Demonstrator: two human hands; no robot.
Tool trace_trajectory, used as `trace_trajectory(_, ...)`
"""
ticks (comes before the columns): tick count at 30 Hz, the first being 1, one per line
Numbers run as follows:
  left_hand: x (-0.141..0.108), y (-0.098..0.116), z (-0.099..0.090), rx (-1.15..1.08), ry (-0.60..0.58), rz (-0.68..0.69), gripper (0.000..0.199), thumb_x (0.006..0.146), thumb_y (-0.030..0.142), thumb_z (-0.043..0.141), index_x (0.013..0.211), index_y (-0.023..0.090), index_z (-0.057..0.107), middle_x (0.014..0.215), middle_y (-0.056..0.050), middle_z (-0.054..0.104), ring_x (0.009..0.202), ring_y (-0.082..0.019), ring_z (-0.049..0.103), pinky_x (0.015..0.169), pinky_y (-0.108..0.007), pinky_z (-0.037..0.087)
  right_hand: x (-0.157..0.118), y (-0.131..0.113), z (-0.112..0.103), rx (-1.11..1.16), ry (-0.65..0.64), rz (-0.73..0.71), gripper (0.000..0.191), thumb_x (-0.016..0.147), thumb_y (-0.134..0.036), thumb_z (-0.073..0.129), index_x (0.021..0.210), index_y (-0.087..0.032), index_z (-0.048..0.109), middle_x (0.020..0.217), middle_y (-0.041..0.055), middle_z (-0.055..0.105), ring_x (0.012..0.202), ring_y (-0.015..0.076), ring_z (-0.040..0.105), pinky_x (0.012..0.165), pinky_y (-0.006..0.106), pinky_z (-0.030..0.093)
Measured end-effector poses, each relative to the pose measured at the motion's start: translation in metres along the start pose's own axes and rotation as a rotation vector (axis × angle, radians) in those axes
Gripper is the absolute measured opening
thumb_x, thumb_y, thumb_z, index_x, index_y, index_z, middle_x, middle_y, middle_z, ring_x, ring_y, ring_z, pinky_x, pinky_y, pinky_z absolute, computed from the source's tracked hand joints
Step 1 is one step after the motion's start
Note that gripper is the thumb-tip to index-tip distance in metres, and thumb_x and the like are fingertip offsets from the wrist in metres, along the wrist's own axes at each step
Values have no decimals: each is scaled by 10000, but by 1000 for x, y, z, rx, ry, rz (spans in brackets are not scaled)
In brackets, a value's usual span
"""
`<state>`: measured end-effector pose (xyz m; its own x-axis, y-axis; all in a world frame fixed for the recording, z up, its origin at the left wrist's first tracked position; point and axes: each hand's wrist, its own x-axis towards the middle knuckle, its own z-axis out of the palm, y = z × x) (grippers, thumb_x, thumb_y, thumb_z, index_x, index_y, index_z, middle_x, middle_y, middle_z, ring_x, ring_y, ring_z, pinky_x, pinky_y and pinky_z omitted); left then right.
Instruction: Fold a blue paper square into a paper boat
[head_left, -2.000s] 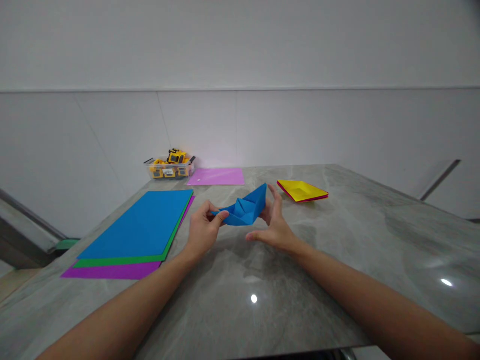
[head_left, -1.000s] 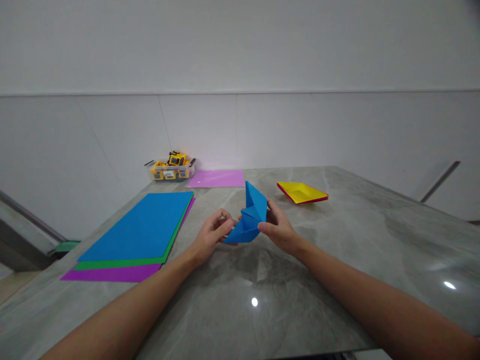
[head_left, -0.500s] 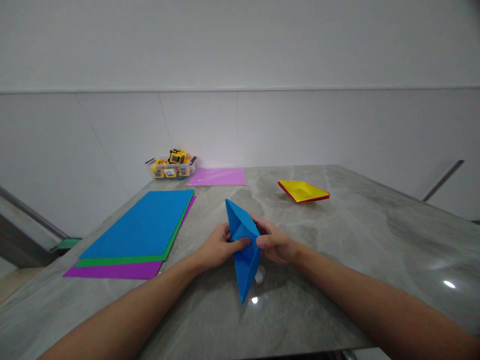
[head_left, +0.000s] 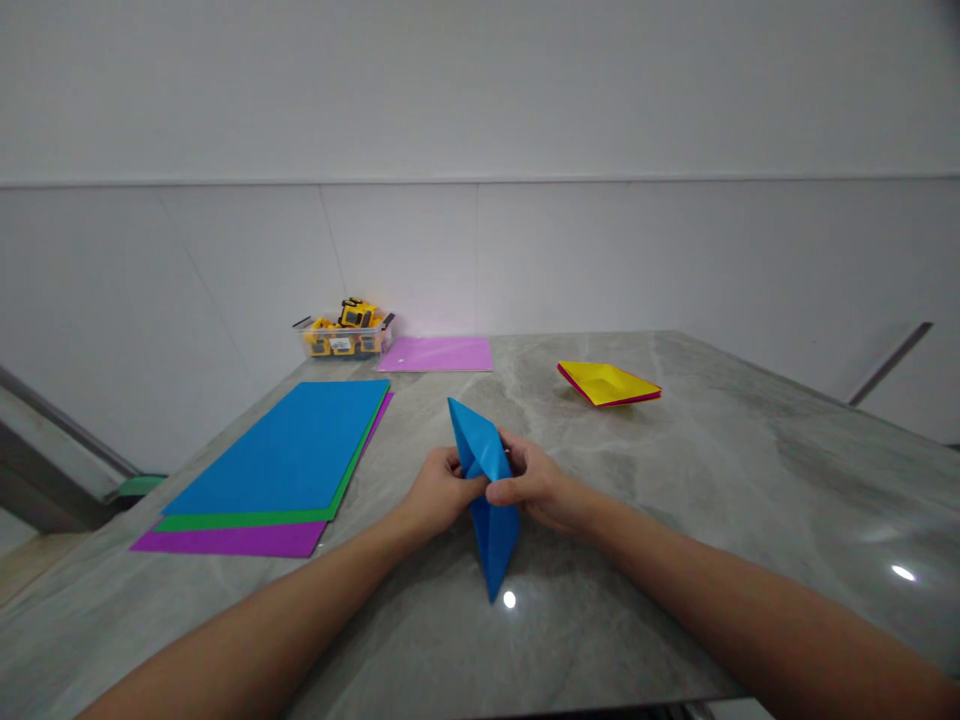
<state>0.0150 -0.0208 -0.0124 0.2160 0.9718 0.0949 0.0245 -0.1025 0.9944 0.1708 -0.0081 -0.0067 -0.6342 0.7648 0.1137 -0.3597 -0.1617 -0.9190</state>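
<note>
Between my two hands is a blue folded paper boat (head_left: 496, 540), its pointed ends facing away from me and toward me. My left hand (head_left: 444, 492) grips its left side, with the thumb reaching into the middle. On the other side, my right hand (head_left: 534, 482) pinches the right wall, thumb pressed over the rim and fingers behind. The right wall is bent inward under that thumb. Some fingertips of both hands are hidden by the paper. Farther back on the right, a yellow paper boat (head_left: 606, 378) rests on a red one.
Blue, green and purple paper sheets (head_left: 281, 450) lie stacked on the grey marbled table (head_left: 600, 640) at left. At the back are a clear bin (head_left: 322, 340) of yellow toy vehicles and a pink sheet (head_left: 439, 354). A white wall stands behind.
My right thumb has moved left and pushed the boat's right wall inward, so the opening is narrower. The boat's near tip has shifted slightly right.
</note>
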Motion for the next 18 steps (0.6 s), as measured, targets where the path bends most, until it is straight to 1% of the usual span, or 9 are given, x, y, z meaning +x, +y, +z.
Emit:
trace_trajectory(3, 1, -2, 2, -19, -11, -9, 125, 589, 242, 724, 614, 146, 647, 558, 5, 594, 537, -135, 521, 504, -228, 409, 1, 1, 2, -45, 37, 1, 660, 539, -163, 868, 1136, -199, 588, 978, 27, 699, 874, 195, 667, 807, 328, 530)
trace_trajectory(5, 1, -1, 3, -36, -18, -26, 114, 571, 228, 710, 594, 147, 634, 560, 9, 598, 522, -125, 515, 499, -225, 409, 1, 1, 3, -75, 61, 2, 643, 541, -177, 871, 1119, -199, 591, 976, 28, 702, 874, 201, 668, 807, 339, 534)
trace_trajectory(9, 0, 4, 2, -63, -42, -80, 99, 536, 204, 688, 575, 144, 619, 517, 24, 566, 456, -98, 479, 439, -203, 371, 1, 1, 7, -100, 107, 32, 620, 546, -211, 875, 1092, -198, 580, 939, 27, 703, 806, 202, 676, 739, 345, 558)
trace_trajectory(11, -1, 7, -1, -143, -89, -106, 99, 522, 201, 673, 584, 137, 630, 485, 26, 539, 421, -88, 461, 417, -200, 361, 1, 1, 8, -111, 109, 20, 598, 559, -222, 871, 1075, -196, 571, 893, 17, 698, 747, 192, 674, 686, 334, 566)
trace_trajectory(13, -2, 9, -3, -291, -135, -129, 129, 529, 228, 659, 609, 128, 643, 499, 11, 549, 424, -92, 481, 425, -206, 386, 1, 1, 8, -125, 112, -3, 582, 573, -230, 867, 1064, -188, 556, 830, 5, 690, 681, 180, 671, 640, 320, 566)
trace_trajectory(14, -2, 9, -3, -355, -140, -138, 150, 549, 254, 665, 623, 125, 645, 514, 3, 557, 437, -95, 496, 432, -208, 399, 2, 1, 8, -135, 123, -9, 588, 575, -235, 867, 1065, -184, 546, 812, 3, 687, 654, 177, 670, 622, 317, 566)
trace_trajectory(16, -2, 9, -2, -388, -107, -158, 212, 610, 323, 705, 656, 124, 646, 522, -2, 565, 431, -92, 500, 410, -199, 390, 2, 2, 9, -159, 172, -11, 675, 554, -238, 881, 1115, -188, 509, 839, 11, 689, 651, 184, 678, 607, 320, 570)
trace_trajectory(18, -1, 8, 0, -333, -54, -178, 289, 662, 396, 740, 698, 123, 649, 521, 1, 573, 394, -86, 487, 356, -189, 358, 2, 4, 11, -180, 225, 7, 829, 532, -248, 894, 1222, -213, 436, 922, 27, 689, 675, 199, 688, 599, 334, 579)
